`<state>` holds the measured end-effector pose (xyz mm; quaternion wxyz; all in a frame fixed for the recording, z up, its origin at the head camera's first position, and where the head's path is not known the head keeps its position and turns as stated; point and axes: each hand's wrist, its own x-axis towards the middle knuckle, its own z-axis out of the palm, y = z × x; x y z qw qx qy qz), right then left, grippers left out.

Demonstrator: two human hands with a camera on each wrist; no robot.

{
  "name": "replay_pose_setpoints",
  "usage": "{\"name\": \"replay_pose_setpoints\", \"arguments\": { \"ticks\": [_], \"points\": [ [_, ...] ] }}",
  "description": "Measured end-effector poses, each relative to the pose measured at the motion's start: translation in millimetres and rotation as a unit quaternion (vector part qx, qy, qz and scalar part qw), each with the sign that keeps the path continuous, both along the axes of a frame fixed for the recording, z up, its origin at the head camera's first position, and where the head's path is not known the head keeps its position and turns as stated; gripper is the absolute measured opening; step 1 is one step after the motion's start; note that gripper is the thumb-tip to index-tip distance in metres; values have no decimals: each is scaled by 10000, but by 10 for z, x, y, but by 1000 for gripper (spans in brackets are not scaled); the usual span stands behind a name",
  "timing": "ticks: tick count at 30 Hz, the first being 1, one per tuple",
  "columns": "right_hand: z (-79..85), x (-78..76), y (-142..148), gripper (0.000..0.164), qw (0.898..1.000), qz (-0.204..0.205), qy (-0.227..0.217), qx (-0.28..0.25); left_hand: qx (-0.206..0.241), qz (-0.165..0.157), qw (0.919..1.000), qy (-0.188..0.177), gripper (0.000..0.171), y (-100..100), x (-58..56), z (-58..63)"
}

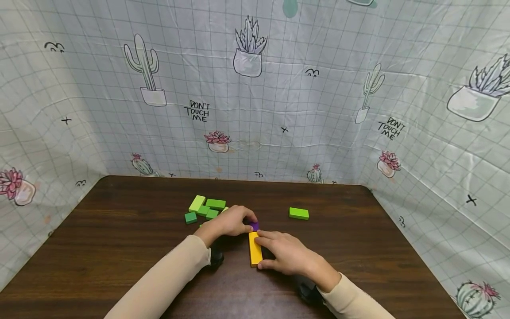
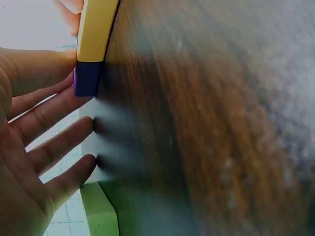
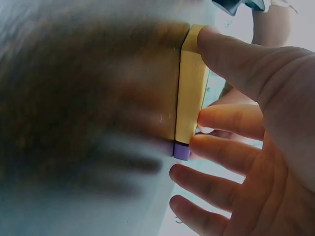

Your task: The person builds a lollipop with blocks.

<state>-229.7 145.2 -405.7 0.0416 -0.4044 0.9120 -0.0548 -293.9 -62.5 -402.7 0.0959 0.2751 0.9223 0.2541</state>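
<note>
A long yellow block (image 1: 255,254) lies flat on the table, its far end against a small purple block (image 1: 255,226). My left hand (image 1: 233,221) pinches the purple block between thumb and fingers; in the left wrist view this purple block (image 2: 87,78) meets the yellow one end to end. From the right side, my right hand (image 1: 288,254) holds the yellow block, with the thumb at its near end and fingertips near the far end. The right wrist view shows the yellow block (image 3: 191,93) touching the table, with the lower two fingers spread free of it.
Left of my left hand lies a loose group of green blocks, among them a light green one (image 1: 197,204) and a dark green one (image 1: 191,217). A single green block (image 1: 299,213) lies farther back on the right. Patterned cloth (image 1: 255,110) hangs behind the brown table (image 1: 131,248).
</note>
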Motion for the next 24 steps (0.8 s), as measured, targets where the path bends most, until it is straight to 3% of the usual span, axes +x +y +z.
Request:
{"name": "replay_pose_setpoints", "arguments": {
  "ticks": [24],
  "points": [
    [-18, 84, -73, 70, 9999, 27, -88, -51, -79, -111, 9999, 69, 20, -124, 82, 17]
  ]
}}
